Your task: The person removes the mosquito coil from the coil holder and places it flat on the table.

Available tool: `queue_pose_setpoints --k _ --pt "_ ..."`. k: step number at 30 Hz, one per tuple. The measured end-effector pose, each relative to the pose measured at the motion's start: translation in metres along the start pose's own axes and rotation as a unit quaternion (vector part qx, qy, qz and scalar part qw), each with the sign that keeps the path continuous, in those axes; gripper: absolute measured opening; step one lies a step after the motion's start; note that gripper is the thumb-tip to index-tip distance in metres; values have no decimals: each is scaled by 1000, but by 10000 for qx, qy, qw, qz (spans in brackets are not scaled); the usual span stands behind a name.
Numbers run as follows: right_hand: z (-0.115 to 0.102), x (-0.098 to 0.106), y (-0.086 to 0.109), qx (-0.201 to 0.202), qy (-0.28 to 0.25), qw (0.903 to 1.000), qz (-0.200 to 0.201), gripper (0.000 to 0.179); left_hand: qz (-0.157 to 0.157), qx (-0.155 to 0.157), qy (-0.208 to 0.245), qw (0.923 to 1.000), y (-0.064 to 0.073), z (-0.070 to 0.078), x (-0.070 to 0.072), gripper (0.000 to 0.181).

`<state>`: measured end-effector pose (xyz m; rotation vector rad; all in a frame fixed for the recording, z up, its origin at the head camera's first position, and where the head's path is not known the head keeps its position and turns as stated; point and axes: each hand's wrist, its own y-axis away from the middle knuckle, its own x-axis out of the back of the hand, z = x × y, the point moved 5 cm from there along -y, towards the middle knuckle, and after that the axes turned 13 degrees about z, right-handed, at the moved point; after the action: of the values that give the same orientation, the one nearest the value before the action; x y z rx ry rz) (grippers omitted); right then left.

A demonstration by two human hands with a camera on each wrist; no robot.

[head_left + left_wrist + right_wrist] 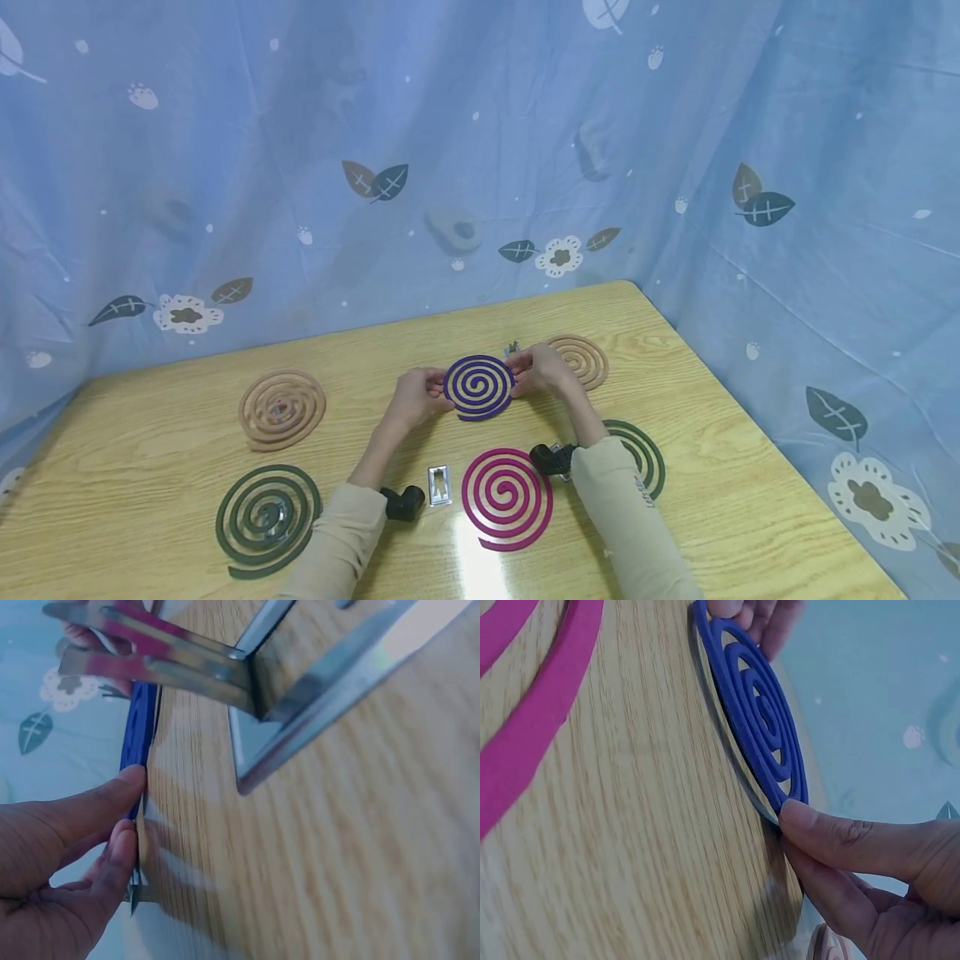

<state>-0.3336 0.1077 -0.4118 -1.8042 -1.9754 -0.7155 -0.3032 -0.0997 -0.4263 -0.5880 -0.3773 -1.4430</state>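
Both hands hold a purple-blue mosquito coil [478,387] by opposite edges, close over the table. My left hand [422,393] pinches its left edge; the left wrist view shows the thumb above and the fingertips below the thin coil [139,727]. On the right edge, the thumb and fingers of my right hand [542,369] pinch the coil [757,712]. Nearer the front lies a pink coil [507,500], and left of it a small metal coil stand [439,485] with upright prongs [172,656]. Another stand [512,347] shows partly behind the right hand.
Two tan coils [282,410] [577,360] lie on the wooden table [150,467] at the left and back right. Dark green coils [267,521] [637,454] are at the front left and beside the right forearm. A blue patterned curtain [420,167] hangs behind the table.
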Motion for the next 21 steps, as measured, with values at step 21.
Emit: queue_pose_setpoints --k 21 --pt "-1 9 9 -36 -260 9991 319 44 15 228 -8 9997 11 12 8 54"
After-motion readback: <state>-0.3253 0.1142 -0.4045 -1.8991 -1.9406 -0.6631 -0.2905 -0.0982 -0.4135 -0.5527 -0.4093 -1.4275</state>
